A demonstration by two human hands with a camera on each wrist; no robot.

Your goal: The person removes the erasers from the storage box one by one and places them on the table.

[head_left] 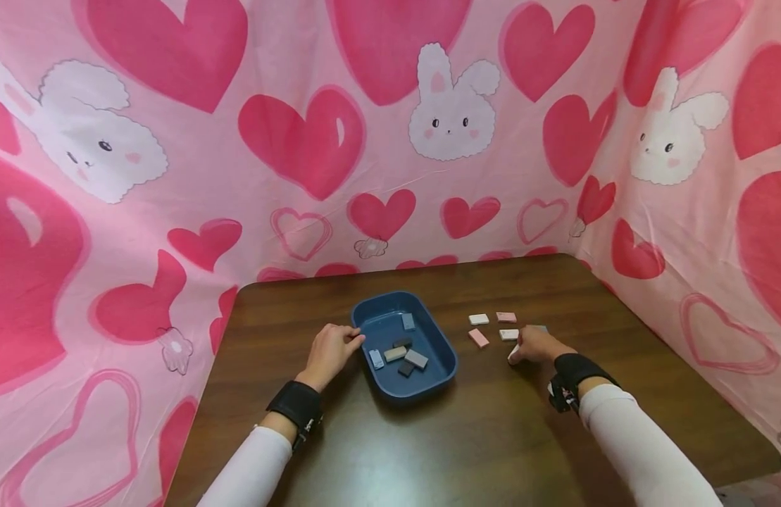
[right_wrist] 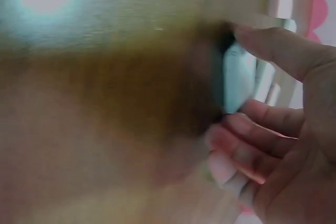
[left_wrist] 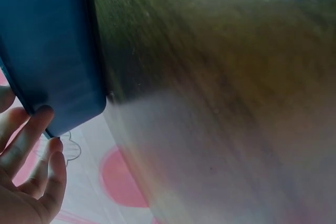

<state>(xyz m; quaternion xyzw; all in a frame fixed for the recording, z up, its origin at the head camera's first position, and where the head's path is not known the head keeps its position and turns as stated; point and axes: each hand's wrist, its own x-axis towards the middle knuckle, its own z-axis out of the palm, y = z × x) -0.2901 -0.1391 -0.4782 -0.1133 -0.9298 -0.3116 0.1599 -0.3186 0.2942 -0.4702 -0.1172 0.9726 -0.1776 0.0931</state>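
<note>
Right hand [head_left: 537, 345]: thumb and fingers are pinching a white block [head_left: 513, 353], right of the tray [head_left: 384, 331].
Left hand [head_left: 329, 350]: thumb and fingers are gripping the tray's rim.
Tray contents: six blocks [head_left: 416, 359] are lying inside.
Table [head_left: 365, 451]: pink blocks [head_left: 479, 338] are lying near the right hand.

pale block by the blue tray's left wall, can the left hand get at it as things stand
Probably yes: the left hand is at the blue tray, close to the pale block. Nothing lies over it; the hand would only need to clear the tray's wall.
</note>
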